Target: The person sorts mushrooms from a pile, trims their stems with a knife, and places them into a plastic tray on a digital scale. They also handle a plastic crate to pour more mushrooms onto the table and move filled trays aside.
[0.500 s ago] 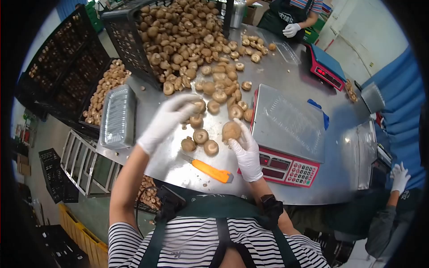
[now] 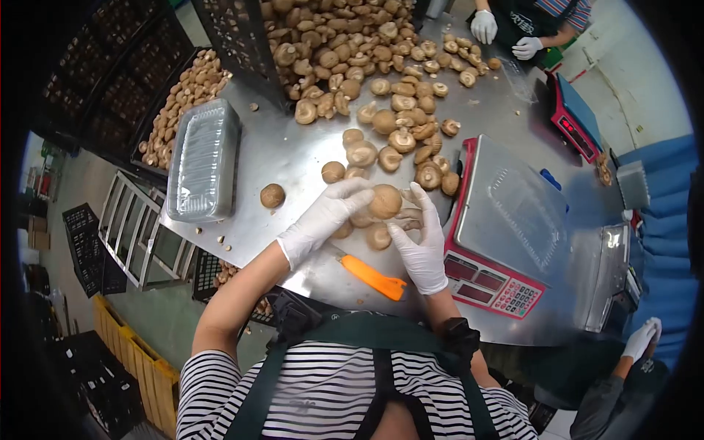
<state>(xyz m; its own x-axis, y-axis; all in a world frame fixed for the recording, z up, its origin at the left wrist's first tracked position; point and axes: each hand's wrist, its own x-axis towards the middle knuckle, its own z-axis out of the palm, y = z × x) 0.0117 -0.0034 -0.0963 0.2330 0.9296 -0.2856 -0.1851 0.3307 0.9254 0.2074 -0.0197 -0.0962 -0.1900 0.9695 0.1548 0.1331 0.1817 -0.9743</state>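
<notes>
Both hands wear white gloves. My left hand [image 2: 323, 216] and my right hand [image 2: 422, 246] meet over the steel table [image 2: 293, 158], and a brown mushroom [image 2: 384, 201] sits between their fingertips. I cannot tell which hand bears its weight. A few loose mushrooms [image 2: 377, 236] lie right under my hands. An orange knife [image 2: 372, 278] lies on the table just below them.
A large mushroom pile [image 2: 352, 44] spills from a black crate [image 2: 242, 40]. A stack of clear trays [image 2: 203, 161] lies at the left edge. A red scale [image 2: 506, 220] holding a clear tray stands at right. Another person's gloved hands [image 2: 499, 33] work at the far end. One mushroom [image 2: 272, 196] lies alone.
My left hand has come down from the pile to join the right hand on the mushroom. The view has shifted, so the table sits higher and farther left.
</notes>
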